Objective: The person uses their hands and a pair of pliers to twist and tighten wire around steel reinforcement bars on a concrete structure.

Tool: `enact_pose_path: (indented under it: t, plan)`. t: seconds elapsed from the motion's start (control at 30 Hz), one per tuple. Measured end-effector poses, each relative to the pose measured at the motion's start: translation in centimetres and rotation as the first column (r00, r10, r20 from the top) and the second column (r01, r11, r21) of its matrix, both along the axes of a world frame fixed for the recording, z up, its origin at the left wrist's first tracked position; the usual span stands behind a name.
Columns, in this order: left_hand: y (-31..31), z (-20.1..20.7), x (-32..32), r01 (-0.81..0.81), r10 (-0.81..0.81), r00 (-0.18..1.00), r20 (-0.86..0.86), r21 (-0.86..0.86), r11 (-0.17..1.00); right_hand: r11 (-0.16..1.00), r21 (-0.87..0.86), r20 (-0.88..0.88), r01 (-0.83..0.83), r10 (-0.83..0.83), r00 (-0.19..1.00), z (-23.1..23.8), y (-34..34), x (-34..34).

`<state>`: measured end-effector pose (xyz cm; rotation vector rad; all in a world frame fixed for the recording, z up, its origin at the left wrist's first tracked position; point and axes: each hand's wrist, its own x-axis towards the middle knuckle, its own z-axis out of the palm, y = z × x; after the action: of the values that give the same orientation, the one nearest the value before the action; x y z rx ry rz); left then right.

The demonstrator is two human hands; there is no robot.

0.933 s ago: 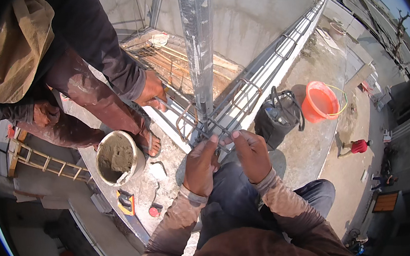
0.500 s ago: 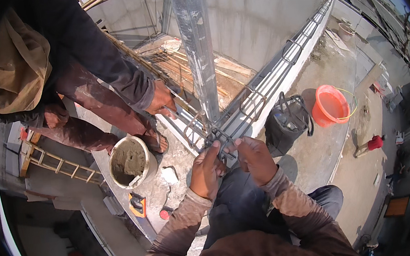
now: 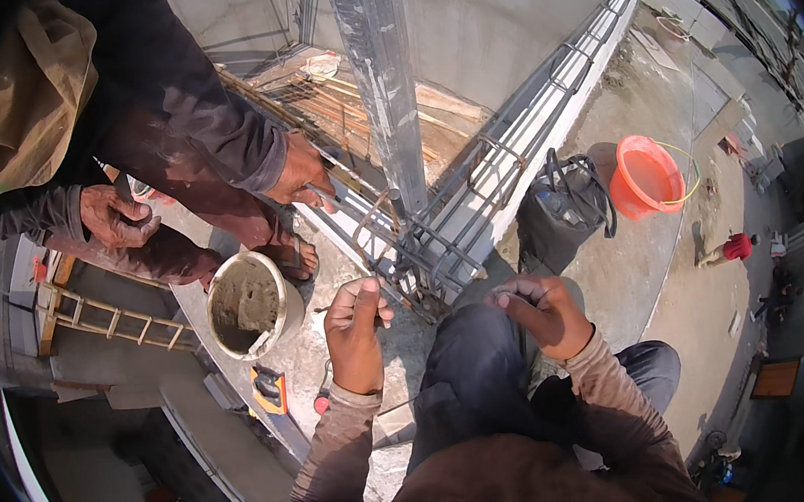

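— So, what are the hands on?
— The left hand pinches a thin wire at the steel bar cage on the concrete ledge; the right hand is curled, its contents unclear.
— Nearby?
— A round mortar bucket, a smooth orange bucket and a black bag.

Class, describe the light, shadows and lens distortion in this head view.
Head view: hard sunlight; the orange bucket glows, the black bag casts a shadow; the rebar cage bows toward the rim, fisheye; corners black; both hands sharp.
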<state>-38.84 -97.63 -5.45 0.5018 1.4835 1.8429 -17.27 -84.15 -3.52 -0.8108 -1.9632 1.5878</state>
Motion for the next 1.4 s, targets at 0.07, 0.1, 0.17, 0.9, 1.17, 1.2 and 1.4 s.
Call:
enact_pose_path:
  t: [0.07, 0.1, 0.17, 0.9, 1.17, 1.2, 1.4]
  plan:
    - [-0.5, 0.1, 0.2, 0.058, -0.060, 0.997, -0.039, -0.048, 0.997, 0.983, 0.174, -0.019, -0.052, 0.057, 0.998, 0.4, 0.8, -0.4]
    - [-0.3, 1.0, 0.6, 0.122, -0.135, 0.984, -0.116, -0.109, 0.987, 0.988, 0.112, 0.036, -0.105, 0.101, 0.994, 1.0, 1.5, -0.7]
    - [0.6, 1.8, 1.0, 0.176, -0.203, 0.961, -0.189, -0.152, 0.973, 0.985, 0.066, 0.094, -0.159, 0.152, 0.984, 1.7, 2.9, -1.2]
    - [2.7, -0.1, 3.4, -0.119, -0.100, 0.869, 0.485, 0.400, 0.909, 0.674, -0.735, -0.151, -0.076, -0.053, 0.987, 0.7, 0.7, -2.6]
    - [2.3, 0.2, 4.6, -0.070, 0.078, 0.997, -0.019, 0.281, 0.957, 0.686, -0.728, -0.353, -0.011, -0.361, 0.863, 4.1, -7.8, -5.3]
    - [2.1, 0.2, 4.6, -0.068, 0.077, 0.997, -0.020, 0.280, 0.958, 0.881, -0.468, -0.297, 0.062, -0.223, 0.929, 4.1, -7.8, -5.6]
    - [2.1, -0.3, 3.7, 0.069, 0.158, 0.729, -0.666, 0.301, 0.951, 0.944, 0.272, -0.242, 0.187, -0.121, 0.963, 2.9, -8.3, -6.1]
